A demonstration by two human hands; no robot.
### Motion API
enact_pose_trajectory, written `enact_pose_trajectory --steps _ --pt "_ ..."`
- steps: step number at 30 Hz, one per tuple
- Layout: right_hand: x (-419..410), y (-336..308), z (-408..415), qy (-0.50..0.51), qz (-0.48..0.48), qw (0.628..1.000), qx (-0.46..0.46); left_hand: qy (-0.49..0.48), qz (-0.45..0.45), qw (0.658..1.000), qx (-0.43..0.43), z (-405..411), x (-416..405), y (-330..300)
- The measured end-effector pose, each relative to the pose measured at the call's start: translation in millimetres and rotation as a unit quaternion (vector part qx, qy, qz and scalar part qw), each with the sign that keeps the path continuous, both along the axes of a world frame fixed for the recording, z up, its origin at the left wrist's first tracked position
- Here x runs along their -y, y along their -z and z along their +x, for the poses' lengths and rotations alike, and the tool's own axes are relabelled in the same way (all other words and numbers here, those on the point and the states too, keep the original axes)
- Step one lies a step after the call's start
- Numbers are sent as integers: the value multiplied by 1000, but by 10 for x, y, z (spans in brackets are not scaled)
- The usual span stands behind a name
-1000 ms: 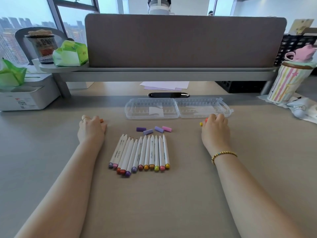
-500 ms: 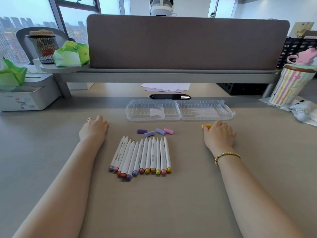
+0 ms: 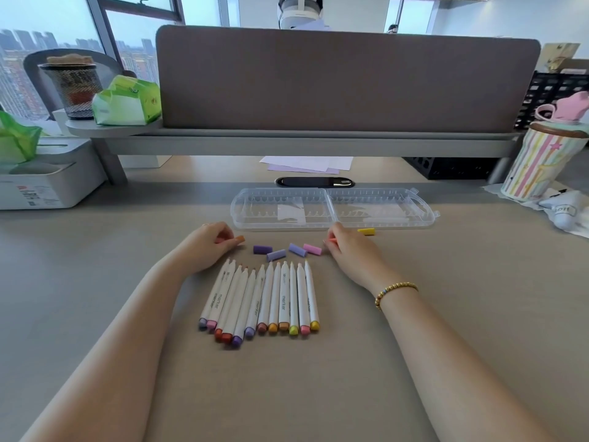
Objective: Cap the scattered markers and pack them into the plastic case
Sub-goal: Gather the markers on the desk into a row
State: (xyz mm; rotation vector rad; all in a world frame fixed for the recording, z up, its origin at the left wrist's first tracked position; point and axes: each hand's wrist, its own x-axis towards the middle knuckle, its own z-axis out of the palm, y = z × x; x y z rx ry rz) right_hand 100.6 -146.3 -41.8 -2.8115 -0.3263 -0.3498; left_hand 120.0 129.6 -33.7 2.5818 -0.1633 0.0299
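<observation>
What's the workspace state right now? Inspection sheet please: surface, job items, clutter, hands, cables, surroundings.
Surface: beige desk.
Job's things: markers in a row, far tips uncapped; four loose caps beyond them, yellow cap by the open, empty plastic case.
Clutter: striped cup, papers, white box.
Hands: left hand curled over small caps; right hand pinches something small and orange-red.
Cables: nothing seen.
Surroundings: grey divider, windows.

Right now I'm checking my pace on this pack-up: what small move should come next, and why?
Probably bring the caps in both hands to the markers and start capping. Their tips lie bare; the left hand and right hand each seem to hold a cap beside the loose caps, and the open plastic case holds no markers.
</observation>
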Motion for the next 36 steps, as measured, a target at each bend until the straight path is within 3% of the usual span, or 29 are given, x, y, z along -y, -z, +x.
enact_pose_trajectory --steps 8,12,16,20,26,36 --pt "-231 27 129 -49 103 993 -24 49 -38 998 -17 11 154 -32" --pt "-54 -27 124 22 211 977 31 53 -35 998 -21 25 152 -42" --pt "245 -11 115 108 79 990 43 63 -50 996 -30 6 162 -52" --pt "281 44 114 116 23 993 29 67 -78 993 -51 -35 166 -90" --pt "218 1 82 98 80 992 4 55 -146 984 -83 -125 106 -138" --pt "-191 -21 13 -15 199 979 -42 49 -165 981 -89 -166 154 -149"
